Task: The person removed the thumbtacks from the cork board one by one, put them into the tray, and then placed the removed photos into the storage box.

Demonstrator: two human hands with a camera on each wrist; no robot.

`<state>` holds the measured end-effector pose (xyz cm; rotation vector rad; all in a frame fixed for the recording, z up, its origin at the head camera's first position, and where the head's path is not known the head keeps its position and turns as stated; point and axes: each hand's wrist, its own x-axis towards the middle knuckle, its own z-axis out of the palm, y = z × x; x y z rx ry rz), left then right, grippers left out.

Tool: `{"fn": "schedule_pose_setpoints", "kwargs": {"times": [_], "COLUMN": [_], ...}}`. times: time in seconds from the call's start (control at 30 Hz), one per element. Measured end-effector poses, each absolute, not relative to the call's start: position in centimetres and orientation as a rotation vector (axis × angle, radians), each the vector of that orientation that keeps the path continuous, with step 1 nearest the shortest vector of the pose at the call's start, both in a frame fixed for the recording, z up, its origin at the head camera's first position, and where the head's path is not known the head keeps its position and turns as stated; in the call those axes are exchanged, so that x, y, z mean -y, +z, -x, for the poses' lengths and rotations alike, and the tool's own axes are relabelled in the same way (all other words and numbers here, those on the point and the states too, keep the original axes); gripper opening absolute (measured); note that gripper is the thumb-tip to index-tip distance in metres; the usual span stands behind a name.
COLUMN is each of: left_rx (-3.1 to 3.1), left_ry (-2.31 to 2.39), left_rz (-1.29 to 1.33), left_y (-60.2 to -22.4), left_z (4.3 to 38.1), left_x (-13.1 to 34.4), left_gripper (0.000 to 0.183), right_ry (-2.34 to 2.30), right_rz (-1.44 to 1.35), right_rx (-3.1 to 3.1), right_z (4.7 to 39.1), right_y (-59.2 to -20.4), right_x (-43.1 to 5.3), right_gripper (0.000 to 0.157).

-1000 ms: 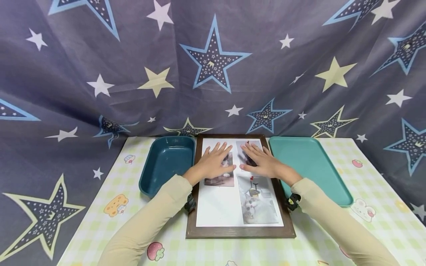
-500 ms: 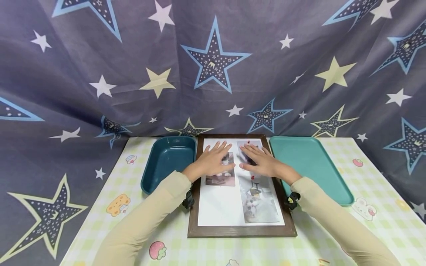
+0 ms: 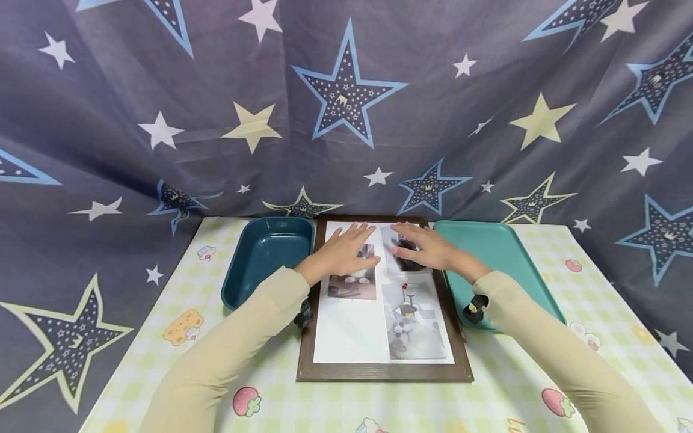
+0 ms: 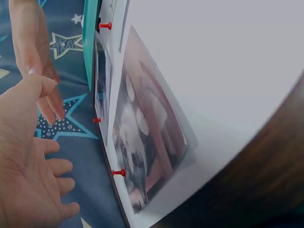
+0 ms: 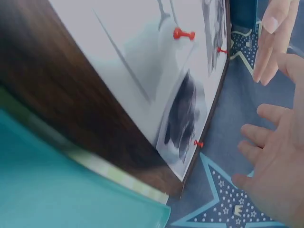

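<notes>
A brown-framed board [image 3: 346,337] lies on the worktop [image 3: 292,412], directly before the person, probably so that both arms reach it evenly. The left hand [image 3: 342,255] is over the left photo [image 3: 354,290], fingers spread, thumb out to the side, nothing gripped. The right hand [image 3: 431,248] mirrors it over the upper right photo [image 3: 407,266], likewise spread and holding nothing. Both wrist views show a gap between hand and board, so neither appears to press on the photos. Each of these photos has a red push pin [image 4: 118,172] at its top edge, as does the lower right photo [image 3: 414,331]; the pins presumably fix them to the white backing. The deep blue tray [image 3: 267,258] and the flat green tray [image 3: 487,249] flank the board, seemingly for easy reach from either side.
</notes>
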<state>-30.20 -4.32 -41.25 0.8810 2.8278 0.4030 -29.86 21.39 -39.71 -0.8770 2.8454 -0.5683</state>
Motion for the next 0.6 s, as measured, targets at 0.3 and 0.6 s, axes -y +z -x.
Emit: {"fn": "schedule_pose_setpoints", "kwargs": {"times": [0.3,0.6], "left_rx": [-2.825,-2.79], "left_ry": [0.421,0.422], "left_rz": [-0.928,-0.996], "left_y": [-41.2,-42.2], "left_z": [30.2,30.6], "left_x": [2.8,1.1], "left_gripper": [0.081,0.076], "right_ry": [-0.658,-0.895], "right_rz": [0.756,0.675], "right_rx": [-2.883,-2.956], "right_z": [31.2,32.9], "right_y": [-39.8,-41.0], "right_x": [-22.7,-22.7], "right_gripper": [0.068,0.055]}}
